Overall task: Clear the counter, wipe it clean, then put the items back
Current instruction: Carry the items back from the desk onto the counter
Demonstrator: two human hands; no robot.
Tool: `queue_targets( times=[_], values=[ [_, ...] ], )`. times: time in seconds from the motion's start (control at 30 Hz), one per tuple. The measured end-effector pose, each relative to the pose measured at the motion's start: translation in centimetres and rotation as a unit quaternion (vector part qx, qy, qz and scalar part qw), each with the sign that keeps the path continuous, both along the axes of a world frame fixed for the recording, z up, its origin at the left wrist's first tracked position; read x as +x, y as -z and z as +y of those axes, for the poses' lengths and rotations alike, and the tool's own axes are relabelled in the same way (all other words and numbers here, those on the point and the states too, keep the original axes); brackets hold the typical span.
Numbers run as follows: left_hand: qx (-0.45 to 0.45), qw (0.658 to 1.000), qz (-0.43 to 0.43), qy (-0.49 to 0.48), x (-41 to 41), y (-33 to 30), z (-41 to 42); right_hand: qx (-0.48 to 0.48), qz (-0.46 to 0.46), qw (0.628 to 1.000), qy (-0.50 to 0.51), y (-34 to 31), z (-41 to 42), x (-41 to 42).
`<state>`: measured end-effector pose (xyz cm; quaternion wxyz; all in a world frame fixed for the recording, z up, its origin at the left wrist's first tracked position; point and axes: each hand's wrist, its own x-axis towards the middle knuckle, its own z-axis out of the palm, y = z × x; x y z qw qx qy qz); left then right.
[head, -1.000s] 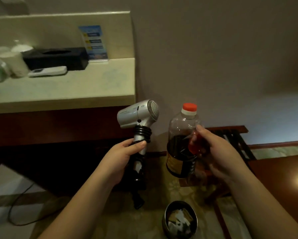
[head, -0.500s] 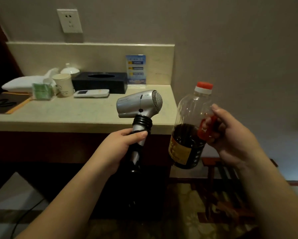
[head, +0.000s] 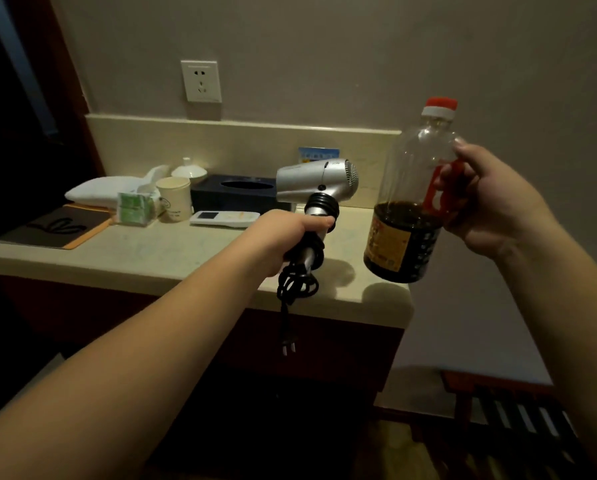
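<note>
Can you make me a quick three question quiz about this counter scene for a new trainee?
1. True or false: the left hand holds the hair dryer by its handle.
2. What does the right hand grip on the bottle? A) red cap B) red handle C) label
3. Fill in: the white remote lies in front of the black ____ box.

Key: 1 true; 2 B; 3 tissue.

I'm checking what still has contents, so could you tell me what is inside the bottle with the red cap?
The bottle, held by the right hand, has dark liquid filling roughly its lower part; the upper part looks empty. The label hides part of the liquid.
</note>
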<state>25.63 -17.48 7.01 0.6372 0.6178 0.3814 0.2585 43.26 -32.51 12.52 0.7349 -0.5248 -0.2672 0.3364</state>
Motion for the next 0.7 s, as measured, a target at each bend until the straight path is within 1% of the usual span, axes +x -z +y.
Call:
queue_targets(
  times=[0.17, 0.33, 0.47, 0.7],
  values=[
    [0.023, 0.998, 0.048, -0.026, 4.2, -0.8, 4.0, -0.008, -0.022, 1.0, -0.013, -1.0, 4.6, 4.2],
    [0.019, 0.994, 0.095, -0.044, 8.4, 0.0, 7.1, -0.03, -0.077, 0.997, -0.006, -0.8, 9.1, 7.7],
    [0.013, 0.989, 0.13, -0.062, 10.7, 1.2, 8.7, -0.031, -0.075, 0.996, -0.026, -0.1, 12.1, 10.6],
    [-0.006, 0.981, 0.178, -0.075, 13.1, 2.3, 10.1, -0.046, -0.063, 0.997, -0.024, 2.1, 15.6, 14.0]
  ],
)
